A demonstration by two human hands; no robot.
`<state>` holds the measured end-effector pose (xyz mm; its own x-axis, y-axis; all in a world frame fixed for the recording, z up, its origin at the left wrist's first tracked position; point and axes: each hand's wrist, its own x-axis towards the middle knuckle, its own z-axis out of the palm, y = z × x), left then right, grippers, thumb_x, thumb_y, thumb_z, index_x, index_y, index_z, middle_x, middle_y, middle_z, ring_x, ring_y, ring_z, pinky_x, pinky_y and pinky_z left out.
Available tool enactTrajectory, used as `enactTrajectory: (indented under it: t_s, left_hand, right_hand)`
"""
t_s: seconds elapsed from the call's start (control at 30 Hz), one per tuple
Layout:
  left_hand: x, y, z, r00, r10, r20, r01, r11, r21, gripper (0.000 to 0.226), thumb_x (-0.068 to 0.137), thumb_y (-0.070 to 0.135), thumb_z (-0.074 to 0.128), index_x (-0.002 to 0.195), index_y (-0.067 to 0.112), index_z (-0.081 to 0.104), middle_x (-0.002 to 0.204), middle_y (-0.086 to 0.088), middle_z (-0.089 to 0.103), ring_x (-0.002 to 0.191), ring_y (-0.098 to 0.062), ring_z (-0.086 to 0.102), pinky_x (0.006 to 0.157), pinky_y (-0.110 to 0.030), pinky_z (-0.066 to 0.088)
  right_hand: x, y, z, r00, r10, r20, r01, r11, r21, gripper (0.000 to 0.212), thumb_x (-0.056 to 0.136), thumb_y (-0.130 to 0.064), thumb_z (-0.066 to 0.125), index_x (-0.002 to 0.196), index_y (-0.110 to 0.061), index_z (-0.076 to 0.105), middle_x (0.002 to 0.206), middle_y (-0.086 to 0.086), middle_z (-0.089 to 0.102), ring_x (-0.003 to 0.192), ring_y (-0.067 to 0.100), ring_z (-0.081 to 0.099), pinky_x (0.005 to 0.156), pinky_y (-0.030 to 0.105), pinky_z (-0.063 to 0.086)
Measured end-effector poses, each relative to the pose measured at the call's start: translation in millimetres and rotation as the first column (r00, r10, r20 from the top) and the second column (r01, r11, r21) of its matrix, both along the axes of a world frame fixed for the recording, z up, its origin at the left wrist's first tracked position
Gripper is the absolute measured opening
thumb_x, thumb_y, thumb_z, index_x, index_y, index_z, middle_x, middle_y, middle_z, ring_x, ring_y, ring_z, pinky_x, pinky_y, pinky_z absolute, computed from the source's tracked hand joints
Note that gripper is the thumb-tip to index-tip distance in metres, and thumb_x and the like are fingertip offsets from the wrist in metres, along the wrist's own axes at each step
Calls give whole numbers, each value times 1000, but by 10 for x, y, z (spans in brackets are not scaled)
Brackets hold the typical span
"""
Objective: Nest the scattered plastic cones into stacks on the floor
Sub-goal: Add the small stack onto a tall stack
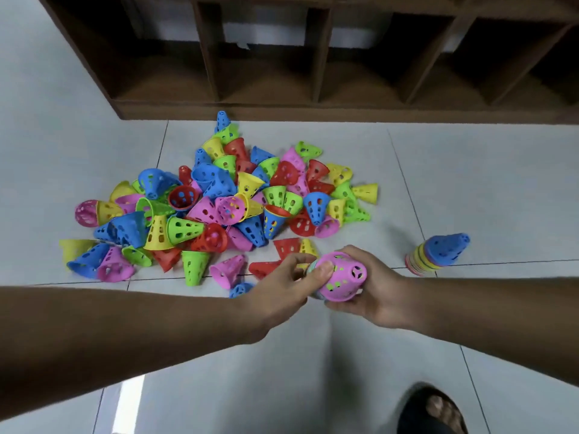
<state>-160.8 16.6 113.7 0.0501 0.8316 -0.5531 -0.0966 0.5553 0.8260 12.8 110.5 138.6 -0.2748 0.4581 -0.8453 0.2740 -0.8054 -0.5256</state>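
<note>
Cones look light, thin, slippery plastic; fingers of my right hand (372, 292) wrap the pink cone (343, 277), left hand (282, 286) pinching its 9 o'clock side.

A loose heap of perforated plastic cones (219, 202) in blue, pink, green, yellow and red is being borne by the tiled floor (470, 183), the cones lying on their sides, pointing every way, many touching or overlapping. A pink cone (343, 277) is being held just in front of the heap, its narrow tip turned toward the camera. Green is being shown through its holes. It is being gripped by the right hand (376, 292) and pinched at its wide end by the left hand (282, 289). Apart to the right, a nested stack (418, 261) is being capped by a blue cone (449, 247).
</note>
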Motion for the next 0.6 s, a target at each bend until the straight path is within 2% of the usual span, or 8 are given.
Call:
enactTrajectory:
  t_s: [0.07,0.2,0.27,0.37,0.5,0.6]
  left_hand:
    - [235,147,-2,998,-60,-5,60,998,-7,81,65,94,72,126,43,61,123,7,74,108,-16,67,112,-49,54]
    - [759,382,-105,992,-125,0,125,991,-39,82,68,91,72,130,40,58,125,6,74,115,-19,69,110,-47,56]
    - [1023,512,-196,987,-162,-1,162,985,-51,85,66,93,72,131,41,57,127,7,73,121,-19,68,111,-45,55]
    - [1420,703,-377,981,-194,-18,193,979,-61,89,62,96,72,130,39,58,126,8,73,116,-12,69,113,-44,53]
    - [1883,865,-629,973,-231,-9,230,971,-69,84,65,90,73,125,32,61,121,5,77,110,-7,70,112,-43,54]
    - [2183,964,-845,978,-207,-5,206,975,-84,90,60,93,75,124,30,63,118,8,78,111,-7,73,110,-41,55]
  right_hand:
    - [306,78,19,1000,-27,-11,27,1000,-5,25,94,-41,67,98,-19,77,106,13,76,111,31,71,103,49,59]
    - [879,188,-133,995,-99,0,99,995,-27,26,85,-42,73,93,-17,79,106,17,75,109,34,72,106,53,56]
    - [1147,256,-282,988,-157,1,157,987,-29,34,84,-43,72,104,-16,79,116,18,77,116,36,73,105,52,57]
    - [1545,327,-578,970,-240,-24,239,970,-44,45,92,-49,63,120,-15,74,129,20,73,125,40,68,110,50,53]
    - [1982,340,-880,932,-362,8,362,931,-49,48,88,-44,65,122,-12,73,126,20,74,124,39,69,104,50,56]
    - [2241,378,-1003,907,-418,47,420,906,-45,50,89,-38,64,128,-7,72,125,20,75,124,38,69,107,51,55]
